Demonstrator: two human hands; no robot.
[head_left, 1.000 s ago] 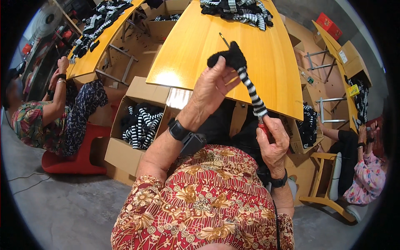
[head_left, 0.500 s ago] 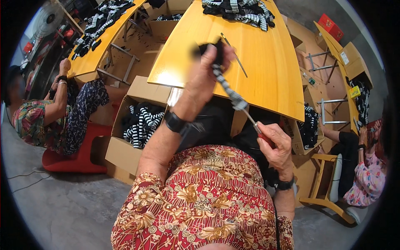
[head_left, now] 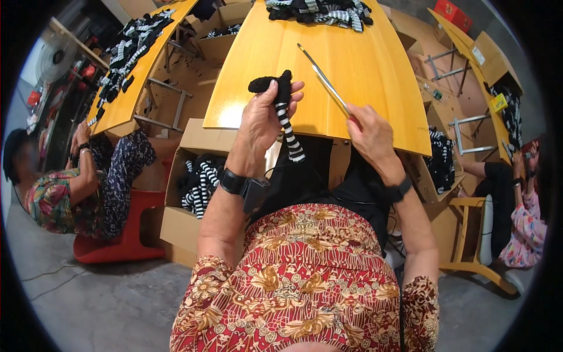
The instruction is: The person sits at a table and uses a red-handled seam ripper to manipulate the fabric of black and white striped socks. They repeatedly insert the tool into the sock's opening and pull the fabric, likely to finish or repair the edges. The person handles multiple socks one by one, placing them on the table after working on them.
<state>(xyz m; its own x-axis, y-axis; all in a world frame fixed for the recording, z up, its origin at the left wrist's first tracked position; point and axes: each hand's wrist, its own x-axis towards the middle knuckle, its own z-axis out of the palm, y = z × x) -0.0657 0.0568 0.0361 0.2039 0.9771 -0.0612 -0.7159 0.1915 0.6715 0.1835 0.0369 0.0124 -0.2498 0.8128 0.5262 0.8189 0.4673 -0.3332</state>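
Observation:
My left hand (head_left: pixel 265 114) grips a narrow striped knitted tube (head_left: pixel 285 120) over the table's near edge. Its black end is bunched in my fingers, while the black-and-white striped part hangs down freely. My right hand (head_left: pixel 372 134) is closed, at the table edge to the right, on a tool with a slim metal shaft (head_left: pixel 331 88). The shaft points away to the far left, and the handle is hidden in my fist. Alongside it on the tabletop lies a thin dark-tipped rod (head_left: pixel 306 54), partly overlapped by the shaft.
On the yellow table (head_left: pixel 375 76) lies a heap of striped knitwear (head_left: pixel 328 13) at the far end. An open carton (head_left: pixel 182 220) of striped pieces stands left, another carton (head_left: pixel 431 182) right. One person sits on a red chair (head_left: pixel 120 246); another sits at right.
My right hand has drawn the tool's shaft out of the striped tube and moved it up over the table edge. The tube now hangs loose from my left hand, which has shifted slightly left.

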